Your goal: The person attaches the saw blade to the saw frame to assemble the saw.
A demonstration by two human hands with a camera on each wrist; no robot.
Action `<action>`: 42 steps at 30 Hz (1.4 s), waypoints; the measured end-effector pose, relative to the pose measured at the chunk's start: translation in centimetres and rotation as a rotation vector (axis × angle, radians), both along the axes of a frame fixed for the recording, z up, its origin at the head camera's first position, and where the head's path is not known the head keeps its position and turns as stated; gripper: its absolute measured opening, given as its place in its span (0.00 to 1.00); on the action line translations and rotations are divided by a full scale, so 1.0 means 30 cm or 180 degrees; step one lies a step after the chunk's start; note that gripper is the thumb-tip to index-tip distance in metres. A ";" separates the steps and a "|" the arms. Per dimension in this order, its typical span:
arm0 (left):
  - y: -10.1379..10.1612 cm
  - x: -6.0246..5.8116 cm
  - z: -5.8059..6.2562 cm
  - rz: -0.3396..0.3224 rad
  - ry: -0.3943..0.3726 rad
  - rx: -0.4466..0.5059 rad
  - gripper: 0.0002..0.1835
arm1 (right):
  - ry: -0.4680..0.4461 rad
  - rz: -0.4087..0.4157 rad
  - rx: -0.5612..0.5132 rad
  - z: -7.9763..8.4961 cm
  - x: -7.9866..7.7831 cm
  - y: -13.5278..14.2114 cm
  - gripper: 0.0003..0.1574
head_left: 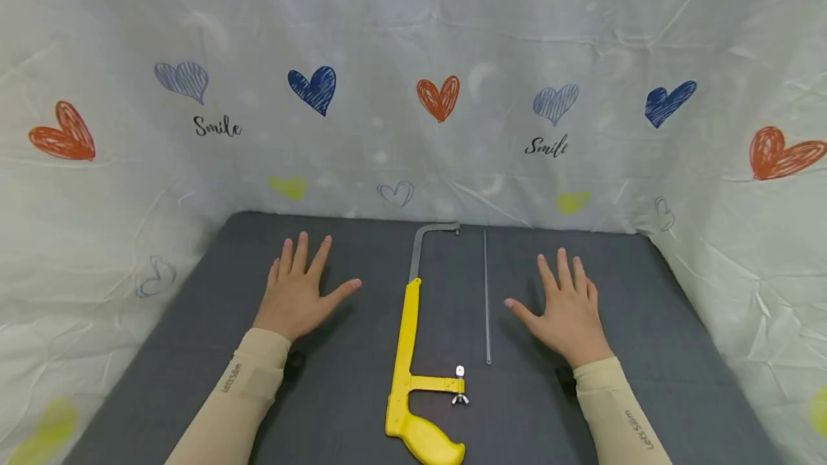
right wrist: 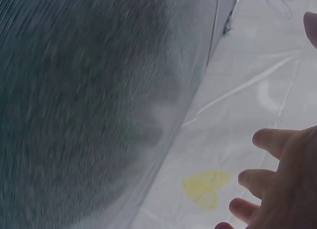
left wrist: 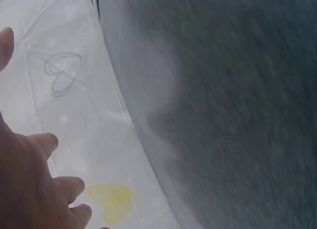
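Observation:
A yellow hacksaw frame (head_left: 405, 336) with a grey metal front bow lies on the dark table, its handle toward me. No blade spans it; a wing nut and clamp show on its lower arm. To its right lies a thin grey hacksaw blade (head_left: 487, 300), lengthwise. My left hand (head_left: 298, 298) hovers left of the frame, fingers spread, holding nothing. On the other side, right of the blade, my right hand (head_left: 567, 311) is spread too and touches neither object. Both wrist views show only fingers, the left hand (left wrist: 29, 174) and the right hand (right wrist: 287, 179), before the curtain.
The dark grey table (head_left: 349, 250) runs back to a white curtain (head_left: 491, 41) printed with hearts and the word Smile. The curtain also encloses the left and right sides. Both forearms wear beige sleeves (head_left: 226, 393).

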State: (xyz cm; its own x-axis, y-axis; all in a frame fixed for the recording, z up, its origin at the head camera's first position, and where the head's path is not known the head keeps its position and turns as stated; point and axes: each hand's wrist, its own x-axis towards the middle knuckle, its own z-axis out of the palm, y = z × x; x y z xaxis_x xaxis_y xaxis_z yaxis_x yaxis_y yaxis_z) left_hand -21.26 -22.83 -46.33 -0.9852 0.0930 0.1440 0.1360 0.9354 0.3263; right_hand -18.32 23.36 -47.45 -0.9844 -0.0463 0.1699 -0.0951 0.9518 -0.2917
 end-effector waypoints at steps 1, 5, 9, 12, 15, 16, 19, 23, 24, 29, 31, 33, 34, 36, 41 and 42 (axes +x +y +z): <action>0.011 -0.001 -0.002 -0.0009 -0.0006 -0.0009 0.60 | -0.0011 -0.0001 0.0001 -0.005 0.000 -0.006 0.70; 0.059 -0.004 -0.006 -0.0055 -0.0018 -0.0026 0.60 | -0.0018 -0.0021 -0.0010 -0.021 -0.001 -0.037 0.70; 0.112 0.000 -0.003 -0.0112 -0.0085 0.0024 0.61 | -0.0010 0.0007 -0.0073 -0.027 -0.008 -0.085 0.69; 0.149 0.006 -0.001 -0.0134 -0.0136 0.0058 0.61 | -0.0029 0.0049 -0.0137 -0.025 -0.012 -0.125 0.70; 0.180 0.012 -0.001 -0.0165 -0.0180 0.0101 0.62 | -0.0078 0.0079 -0.0197 -0.025 -0.017 -0.167 0.69; 0.192 0.012 0.000 -0.0185 -0.0195 0.0116 0.62 | -0.0105 0.0085 -0.0214 -0.025 -0.017 -0.178 0.69; 0.228 0.014 0.005 -0.0254 -0.0222 0.0190 0.62 | -0.0177 0.0126 -0.0275 -0.026 -0.019 -0.208 0.69; 0.280 0.018 0.006 -0.0329 -0.0252 0.0355 0.62 | -0.0292 0.0200 -0.0352 -0.024 -0.018 -0.239 0.69; 0.293 0.019 0.006 -0.0348 -0.0273 0.0422 0.62 | -0.0328 0.0210 -0.0370 -0.022 -0.017 -0.244 0.69; 0.353 0.033 0.008 -0.0464 -0.0388 0.0772 0.60 | -0.0427 0.0231 -0.0497 -0.012 -0.010 -0.272 0.68; 0.372 0.038 0.008 -0.0485 -0.0444 0.0911 0.59 | -0.0416 0.0260 -0.0540 -0.008 -0.009 -0.285 0.68; 0.391 0.042 0.006 -0.0483 -0.0517 0.1038 0.58 | -0.0420 0.0292 -0.0567 -0.006 -0.007 -0.292 0.67; 0.399 0.044 0.003 -0.0465 -0.0556 0.1087 0.58 | -0.0422 0.0302 -0.0577 -0.007 -0.006 -0.296 0.66; 0.410 0.048 -0.003 -0.0429 -0.0615 0.1168 0.57 | -0.0427 0.0313 -0.0584 -0.009 -0.005 -0.302 0.65; 0.426 0.057 -0.009 -0.0284 -0.0707 0.1265 0.55 | -0.0476 0.0313 -0.0590 -0.014 -0.006 -0.312 0.61; 0.430 0.058 -0.009 -0.0254 -0.0719 0.1281 0.55 | -0.0485 0.0315 -0.0584 -0.013 -0.006 -0.315 0.61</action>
